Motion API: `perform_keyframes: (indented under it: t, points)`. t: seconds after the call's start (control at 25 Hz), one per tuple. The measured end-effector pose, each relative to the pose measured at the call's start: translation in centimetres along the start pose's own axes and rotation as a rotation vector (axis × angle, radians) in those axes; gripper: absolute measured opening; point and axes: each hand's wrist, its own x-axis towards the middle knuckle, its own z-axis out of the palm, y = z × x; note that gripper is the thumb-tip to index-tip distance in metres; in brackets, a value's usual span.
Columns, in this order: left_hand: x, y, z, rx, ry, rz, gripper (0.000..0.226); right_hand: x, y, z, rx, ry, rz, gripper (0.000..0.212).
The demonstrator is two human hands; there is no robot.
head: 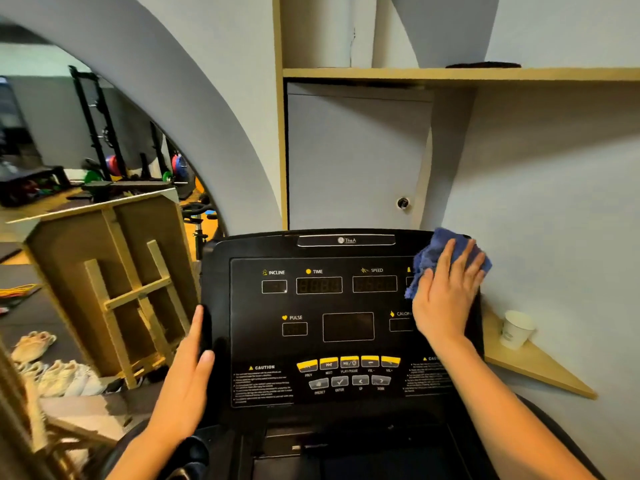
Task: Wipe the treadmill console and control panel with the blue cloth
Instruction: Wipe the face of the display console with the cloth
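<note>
Blue cloth (446,251) lies pressed under the flat right hand (445,296) at the console (346,351) far-right corner. The left hand (188,372), fingers straight, steadies its left edge. Displays and buttons likely remain unwiped.

Your cloth (446,252) is deep blue against the black console (256,344). White labels (317,271) with small yellow icons (308,271) mark its dark displays (319,285). Below sit a row of yellow buttons (349,362) and a row of grey buttons (349,381). Beside it, a white cup (516,329) stands on a pale wooden shelf (540,367).
</note>
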Motion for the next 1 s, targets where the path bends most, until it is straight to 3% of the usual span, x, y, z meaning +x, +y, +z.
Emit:
perform_keyframes:
  t: [0.36,0.6,0.8,1.0]
  points:
    - [-1.9,-0.7,-1.4,0.026,-0.013,-0.023,0.075,-0.7,-12.6,1.4,0.014,0.003,-0.275,0.065]
    - [-3.5,-0.6,-3.0,-0.020,-0.052,-0.039,0.067,-4.4,-22.0,2.9,-0.012,-0.091,-0.465,0.067]
    - [-4.5,-1.2,-3.5,0.003,-0.071,-0.095,0.045,-7.1,-26.2,3.4,0.027,-0.145,-0.627,0.067]
    - [-4.3,-1.7,-4.3,-0.041,-0.045,-0.088,0.067,-10.2,-26.0,3.7,0.067,-0.208,-0.812,0.069]
